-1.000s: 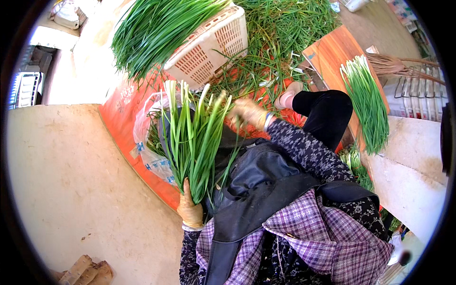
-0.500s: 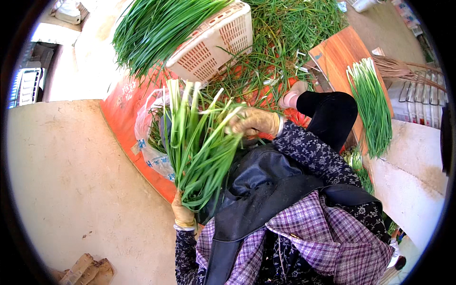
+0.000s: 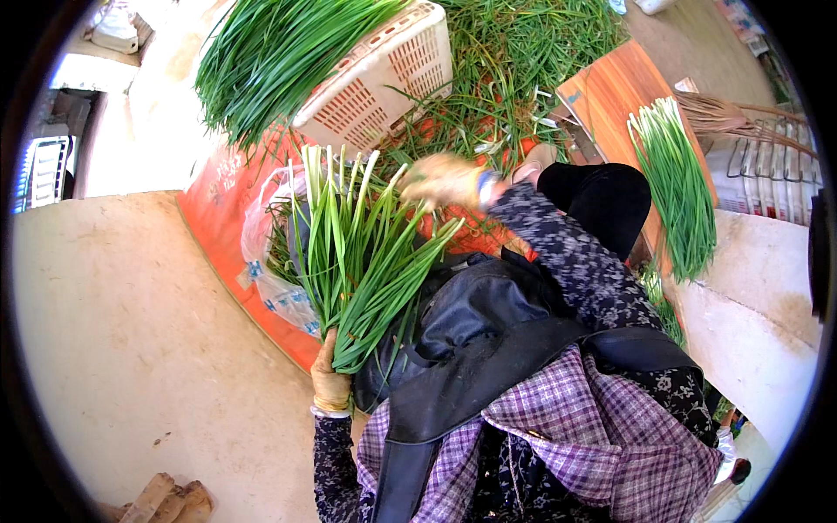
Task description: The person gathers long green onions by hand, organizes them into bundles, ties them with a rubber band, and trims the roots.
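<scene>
My left hand [image 3: 331, 381], in a yellowish glove, is closed round the lower leafy end of a bunch of garlic chives [image 3: 349, 261]. The bunch lies over my lap with its pale stem ends fanned out and pointing away from me. Just beyond those stems, to the right, my right hand [image 3: 443, 181] is gloved too and smeared by motion. Its fingers are too blurred to show whether anything is in them. A clear plastic bag [image 3: 260, 228] with greens inside sits left of the bunch, partly hidden behind it.
A white slotted crate [image 3: 384, 94] piled with long chives [image 3: 270, 65] stands ahead. Loose green trimmings [image 3: 532, 57] cover the orange sheet [image 3: 214, 205] beyond my foot. On the right, a wooden board [image 3: 610, 91] carries a neat chive bunch [image 3: 676, 187]. My black apron [image 3: 488, 314] covers my lap.
My right hand has come off the stems on the right side of the bunch and moved slightly up. The chives have spread into a fan, still held by my left hand.
</scene>
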The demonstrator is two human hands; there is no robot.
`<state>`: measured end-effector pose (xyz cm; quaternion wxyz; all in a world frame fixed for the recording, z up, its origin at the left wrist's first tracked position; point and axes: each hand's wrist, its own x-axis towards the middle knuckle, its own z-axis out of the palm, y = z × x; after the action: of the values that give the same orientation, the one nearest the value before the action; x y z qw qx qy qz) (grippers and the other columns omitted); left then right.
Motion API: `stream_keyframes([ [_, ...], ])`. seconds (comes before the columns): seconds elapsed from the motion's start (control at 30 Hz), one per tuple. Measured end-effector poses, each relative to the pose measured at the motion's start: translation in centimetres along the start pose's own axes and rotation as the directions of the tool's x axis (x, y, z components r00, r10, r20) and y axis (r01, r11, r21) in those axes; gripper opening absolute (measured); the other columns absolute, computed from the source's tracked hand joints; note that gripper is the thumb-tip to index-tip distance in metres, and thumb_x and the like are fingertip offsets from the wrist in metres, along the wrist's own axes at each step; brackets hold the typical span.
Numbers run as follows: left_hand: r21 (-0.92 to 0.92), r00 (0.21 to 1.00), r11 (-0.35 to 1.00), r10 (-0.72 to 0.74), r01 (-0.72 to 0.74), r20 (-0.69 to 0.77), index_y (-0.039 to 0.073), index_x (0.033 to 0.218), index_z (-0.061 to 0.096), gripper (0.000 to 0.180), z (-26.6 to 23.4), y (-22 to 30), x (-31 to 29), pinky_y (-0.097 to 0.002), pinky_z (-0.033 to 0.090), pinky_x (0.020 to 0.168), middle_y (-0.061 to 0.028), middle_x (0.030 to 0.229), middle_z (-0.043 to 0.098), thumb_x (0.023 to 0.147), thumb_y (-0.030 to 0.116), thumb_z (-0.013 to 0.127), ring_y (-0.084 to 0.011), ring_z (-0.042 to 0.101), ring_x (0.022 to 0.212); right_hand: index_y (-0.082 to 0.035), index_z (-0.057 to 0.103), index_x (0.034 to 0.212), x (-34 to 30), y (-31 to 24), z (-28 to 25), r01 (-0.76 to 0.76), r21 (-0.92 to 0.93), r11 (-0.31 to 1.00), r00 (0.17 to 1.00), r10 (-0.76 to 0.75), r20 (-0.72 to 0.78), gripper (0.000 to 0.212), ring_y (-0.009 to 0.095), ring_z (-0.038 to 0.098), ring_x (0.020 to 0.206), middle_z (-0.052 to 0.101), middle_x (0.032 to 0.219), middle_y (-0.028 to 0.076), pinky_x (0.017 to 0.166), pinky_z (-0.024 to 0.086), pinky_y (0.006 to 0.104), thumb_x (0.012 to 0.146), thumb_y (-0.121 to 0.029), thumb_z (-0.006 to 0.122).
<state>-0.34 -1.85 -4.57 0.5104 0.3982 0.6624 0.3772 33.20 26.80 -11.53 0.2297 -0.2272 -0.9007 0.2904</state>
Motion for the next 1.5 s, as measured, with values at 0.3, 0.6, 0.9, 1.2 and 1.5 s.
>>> stream_keyframes([
  [0.3,0.061,1.0,0.998,0.028,-0.029,0.011,0.01,0.135,0.052,0.059,-0.1,0.1,-0.8,-0.0307,0.051,0.089,-0.0106,0.117,0.066,0.082,-0.015,0.056,-0.019,0.065,0.101,-0.004,0.072,0.085,-2.1,-3.7,-2.2,-0.363,0.929,0.079,0.63,0.754,0.182,0.023,0.012,0.054,0.047,0.065,0.068,0.006,0.04,0.04,0.0261,0.086,-0.025,0.061],
  [0.6,0.006,1.0,1.0,-0.016,0.016,-0.011,0.007,0.136,0.05,0.059,-0.7,-2.6,-0.3,-0.0313,0.05,0.092,-0.0115,0.119,0.065,0.082,-0.016,0.056,-0.0189,0.063,0.105,-0.006,0.071,0.102,-3.1,-5.3,2.2,-0.779,0.552,0.298,0.619,0.5,0.605,0.032,0.011,0.058,0.05,0.067,0.067,0.007,0.046,0.045,0.025,0.084,-0.031,0.063],
  [0.9,0.204,0.986,0.965,0.168,-0.168,0.015,0.009,0.136,0.051,0.06,-0.8,-2.3,-0.8,-0.032,0.049,0.094,-0.0123,0.125,0.062,0.082,-0.017,0.056,-0.0217,0.061,0.109,0.0,0.069,0.082,-4.4,-3.9,0.2,-0.599,0.8,-0.036,0.414,0.841,0.348,0.021,0.014,0.055,0.043,0.066,0.064,0.011,0.037,0.039,0.026,0.084,-0.021,0.063],
  [1.2,0.352,0.972,0.906,0.228,-0.233,0.057,0.013,0.136,0.051,0.062,-0.8,-1.6,-0.4,-0.0316,0.05,0.092,-0.0139,0.124,0.062,0.08,-0.012,0.06,-0.0241,0.063,0.109,0.0,0.067,0.079,-0.9,-7.2,6.2,-0.603,0.79,-0.106,0.486,0.737,0.47,0.024,0.014,0.057,0.043,0.068,0.065,0.009,0.039,0.041,0.0264,0.084,-0.023,0.063],
  [1.5,0.588,0.955,0.755,0.27,-0.29,0.124,0.015,0.137,0.05,0.067,-1.1,-0.5,-0.2,-0.0325,0.051,0.09,-0.0151,0.127,0.061,0.076,-0.004,0.068,-0.0283,0.062,0.112,-0.004,0.065,0.095,-6.7,3.1,0.1,-0.474,0.862,0.177,0.392,0.92,0.026,0.022,0.013,0.06,0.054,0.066,0.073,0.006,0.043,0.044,0.0256,0.092,-0.023,0.056],
])
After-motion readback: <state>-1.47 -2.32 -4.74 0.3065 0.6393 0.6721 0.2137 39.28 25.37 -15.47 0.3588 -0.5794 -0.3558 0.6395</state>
